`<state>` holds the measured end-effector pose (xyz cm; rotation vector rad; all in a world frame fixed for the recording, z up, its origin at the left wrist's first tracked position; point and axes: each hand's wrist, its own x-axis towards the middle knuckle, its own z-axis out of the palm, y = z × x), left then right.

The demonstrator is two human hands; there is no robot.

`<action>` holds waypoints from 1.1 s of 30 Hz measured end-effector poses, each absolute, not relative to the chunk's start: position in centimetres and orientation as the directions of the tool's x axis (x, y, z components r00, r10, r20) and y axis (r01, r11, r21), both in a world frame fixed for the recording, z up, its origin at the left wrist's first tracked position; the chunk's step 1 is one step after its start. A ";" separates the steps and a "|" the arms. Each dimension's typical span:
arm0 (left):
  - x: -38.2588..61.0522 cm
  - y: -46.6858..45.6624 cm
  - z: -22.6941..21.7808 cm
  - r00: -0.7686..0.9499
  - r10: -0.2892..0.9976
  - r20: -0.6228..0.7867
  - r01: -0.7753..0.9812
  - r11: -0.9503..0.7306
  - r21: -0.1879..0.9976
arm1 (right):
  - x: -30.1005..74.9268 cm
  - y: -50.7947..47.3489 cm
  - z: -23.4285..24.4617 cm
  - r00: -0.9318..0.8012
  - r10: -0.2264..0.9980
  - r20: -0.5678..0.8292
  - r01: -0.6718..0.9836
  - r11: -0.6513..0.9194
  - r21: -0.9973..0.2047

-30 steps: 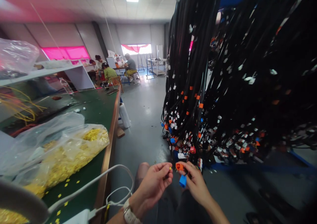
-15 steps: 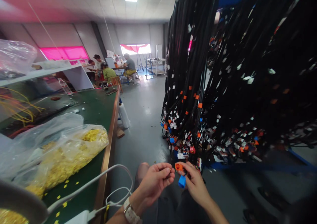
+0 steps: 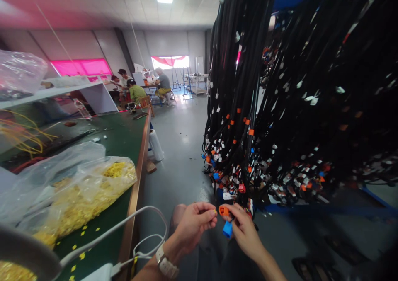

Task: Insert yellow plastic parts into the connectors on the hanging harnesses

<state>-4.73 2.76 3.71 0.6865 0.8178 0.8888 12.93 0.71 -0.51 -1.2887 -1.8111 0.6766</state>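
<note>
My left hand (image 3: 199, 222), with a watch on its wrist, pinches a tiny yellow piece (image 3: 215, 211) between thumb and forefinger. Just to its right, my right hand (image 3: 244, 228) is closed on an orange connector (image 3: 223, 211), its open face turned toward the left fingertips. A small gap separates the yellow piece from the connector. Below the orange one, a blue connector (image 3: 227, 229) hangs by the right fingers; whether they also grip it I cannot tell. Similar small yellow pieces fill a clear plastic bag (image 3: 102, 187) on the green bench at the left.
Black cable bundles (image 3: 242, 73) with white, orange and blue ends hang at the right. The green bench (image 3: 124, 134) has a wooden edge, loose yellow pieces and a white cable (image 3: 137, 210) looping off it. Several people sit at a far table. A white roll (image 3: 156, 145) stands beside the bench.
My left fingertips have shifted slightly, and the yellow piece now shows more clearly. The orange and blue connectors have moved a little left in my right hand.
</note>
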 end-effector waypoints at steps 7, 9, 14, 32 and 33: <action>-4.9 3.4 3.6 0.311 0.909 -0.278 -0.229 0.355 0.906 | 12.7 0.5 0.3 -0.208 0.936 0.284 0.509 0.351 -0.786; -4.9 3.4 3.8 0.341 0.893 -0.295 -0.259 0.390 0.883 | 12.7 0.6 0.3 -0.217 0.933 0.288 0.509 0.360 -0.782; -4.7 3.1 4.2 0.347 0.883 -0.316 -0.302 0.425 0.854 | 12.7 0.6 0.1 -0.218 0.929 0.300 0.517 0.370 -0.772; -4.8 3.1 4.5 0.268 0.959 0.087 0.365 -0.185 0.912 | 12.7 0.6 -0.1 -0.248 0.927 0.281 0.550 0.373 -0.747; -4.8 3.0 4.6 0.272 0.957 0.102 0.367 -0.201 0.908 | 12.7 0.6 -0.1 -0.249 0.927 0.280 0.548 0.373 -0.748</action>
